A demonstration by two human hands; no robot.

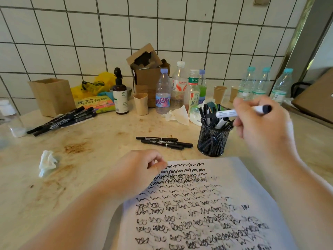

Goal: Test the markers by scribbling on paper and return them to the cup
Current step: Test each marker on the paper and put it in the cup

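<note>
This looks like a lived-in utility corner or pantry nook, not a tidy office: a white tiled wall (90, 33) behind a stained, stone-look bench (90, 141), crowded with water bottles (163, 91) (several nearly empty), paper cups (220, 93), torn cardboard boxes (146, 69), a pump bottle (120, 94) and crumpled tissue (47, 162).

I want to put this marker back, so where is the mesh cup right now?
The mesh cup stands on the counter right of centre, just beyond the far edge of the paper, with loose black markers lying to its left and the right hand beside it.
</note>
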